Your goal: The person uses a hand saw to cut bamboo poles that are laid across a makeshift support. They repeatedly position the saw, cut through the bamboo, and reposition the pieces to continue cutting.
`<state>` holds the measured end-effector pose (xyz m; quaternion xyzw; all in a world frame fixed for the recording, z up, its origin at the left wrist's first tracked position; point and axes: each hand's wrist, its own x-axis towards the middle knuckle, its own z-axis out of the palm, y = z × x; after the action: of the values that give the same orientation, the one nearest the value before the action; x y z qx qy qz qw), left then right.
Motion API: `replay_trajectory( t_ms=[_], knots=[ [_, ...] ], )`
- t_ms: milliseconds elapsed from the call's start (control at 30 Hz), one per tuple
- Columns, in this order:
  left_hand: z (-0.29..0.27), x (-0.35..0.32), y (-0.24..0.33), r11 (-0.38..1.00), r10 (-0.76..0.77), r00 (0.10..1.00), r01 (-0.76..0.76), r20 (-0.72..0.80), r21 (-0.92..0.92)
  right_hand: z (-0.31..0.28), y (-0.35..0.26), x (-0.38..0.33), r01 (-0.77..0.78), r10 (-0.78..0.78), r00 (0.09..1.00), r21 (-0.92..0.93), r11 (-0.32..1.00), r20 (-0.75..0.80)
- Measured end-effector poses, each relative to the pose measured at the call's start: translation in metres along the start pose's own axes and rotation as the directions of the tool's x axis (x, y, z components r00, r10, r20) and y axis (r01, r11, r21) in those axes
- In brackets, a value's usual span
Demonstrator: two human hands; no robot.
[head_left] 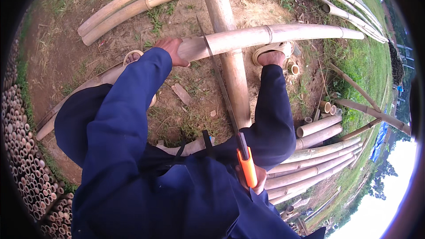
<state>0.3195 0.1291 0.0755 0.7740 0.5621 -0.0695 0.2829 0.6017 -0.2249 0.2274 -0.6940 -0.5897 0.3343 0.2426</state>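
Note:
My left hand is wrapped over a long pale bamboo pole that runs across in front of me. Close to that hand, on its right, the long thin blade of a handsaw lies across the pole at a steep angle. My right hand, low near my lap, is closed on the saw's orange handle. Beneath the pole, crossing it, a thicker bamboo pole lies on the ground pointing away from me. Whether the blade has cut into the bamboo cannot be made out.
Two bamboo poles lie at the far side. My sandalled foot rests right of the thick pole. Stacked poles lie at the right, beside propped bamboo sticks. A big pile of cut bamboo fills the left edge.

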Motion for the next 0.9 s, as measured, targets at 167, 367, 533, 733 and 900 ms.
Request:
replay_trajectory(
  t_ms=[167,367,533,733,900],
  knots=[
    [0.007,0.000,0.002,0.997,-0.033,0.999,0.031,-0.023,-0.073,0.053,-0.009,0.129,-0.035,0.030,0.999,0.317,0.948,0.022],
    [-0.002,-0.005,-0.003,1.000,-0.027,0.997,0.027,-0.067,-0.003,0.058,-0.009,0.149,0.059,-0.065,0.998,0.353,0.934,0.006],
    [0.020,-0.020,0.014,0.999,0.012,0.966,-0.001,-0.259,0.044,0.067,-0.016,0.150,0.103,-0.093,0.995,0.329,0.939,-0.048],
    [0.005,-0.009,0.004,0.994,-0.110,0.992,0.111,-0.064,0.015,0.015,-0.004,0.044,-0.031,0.010,0.994,0.199,0.980,0.104],
    [0.032,-0.005,0.009,0.997,-0.037,0.975,0.052,-0.221,0.064,0.003,-0.029,0.063,-0.033,0.016,0.997,0.203,0.979,0.081]
  ],
)
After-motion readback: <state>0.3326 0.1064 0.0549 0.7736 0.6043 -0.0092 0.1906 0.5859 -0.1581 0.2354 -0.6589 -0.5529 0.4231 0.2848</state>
